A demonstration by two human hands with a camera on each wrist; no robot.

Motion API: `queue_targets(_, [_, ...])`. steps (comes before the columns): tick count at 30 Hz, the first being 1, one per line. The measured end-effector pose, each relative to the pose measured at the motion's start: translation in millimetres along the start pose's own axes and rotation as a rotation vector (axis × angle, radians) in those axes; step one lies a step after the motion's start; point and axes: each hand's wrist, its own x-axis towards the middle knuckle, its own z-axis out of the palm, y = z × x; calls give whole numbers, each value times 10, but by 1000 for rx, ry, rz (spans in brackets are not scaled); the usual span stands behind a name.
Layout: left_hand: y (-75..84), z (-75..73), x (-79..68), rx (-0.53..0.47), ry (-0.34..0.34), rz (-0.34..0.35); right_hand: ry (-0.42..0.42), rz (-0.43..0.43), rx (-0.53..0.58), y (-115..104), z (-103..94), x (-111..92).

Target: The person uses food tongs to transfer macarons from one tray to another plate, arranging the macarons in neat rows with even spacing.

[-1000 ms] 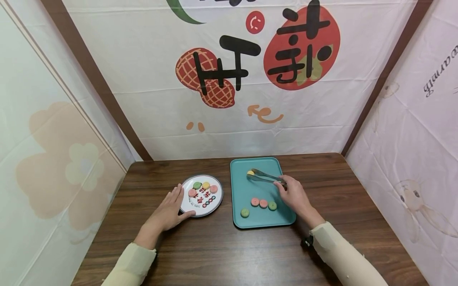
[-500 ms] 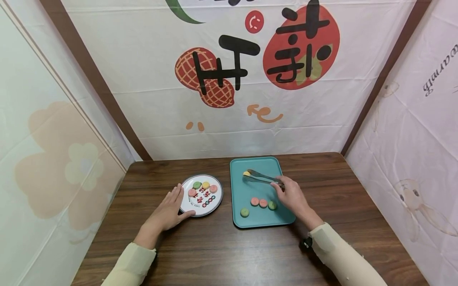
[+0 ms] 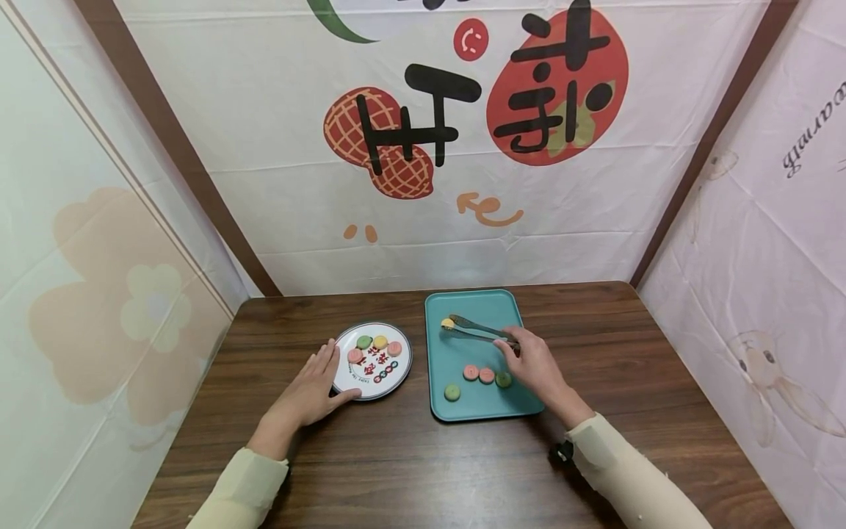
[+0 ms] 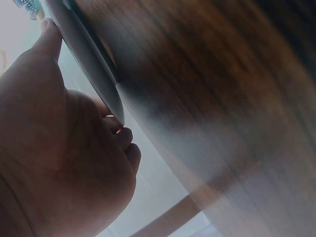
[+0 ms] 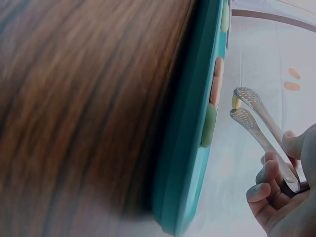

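My right hand [image 3: 538, 365] grips a pair of metal tongs [image 5: 266, 129] with perforated tips. A yellow macaron [image 3: 448, 323] sits between the tips, clear of the tray surface in the right wrist view. Below it lies the teal tray [image 3: 472, 404], bearing two pink macarons [image 3: 479, 375], a green macaron [image 3: 504, 380] beside them and another green macaron [image 3: 452, 392] to the left. My left hand [image 3: 311, 388] rests along the left rim of a white plate [image 3: 396, 376], fingers straight, thumb at the near edge. Green, yellow and pink macarons [image 3: 394, 349] lie on the plate's far half.
Plate and tray stand side by side on a dark wooden table [image 3: 410, 470], with a strip of wood between them. A printed white cloth [image 3: 304, 250] hangs behind the table, and similar cloth walls close in both sides.
My right hand has moved a little left over the tray, taking the tongs and the yellow macaron with it. My left hand and the plate have stayed put.
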Motion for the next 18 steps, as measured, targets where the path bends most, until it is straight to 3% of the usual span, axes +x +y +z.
queue_targets(18, [-24,38,11,-1,4,-8,-10,-59,19,-117,106,11])
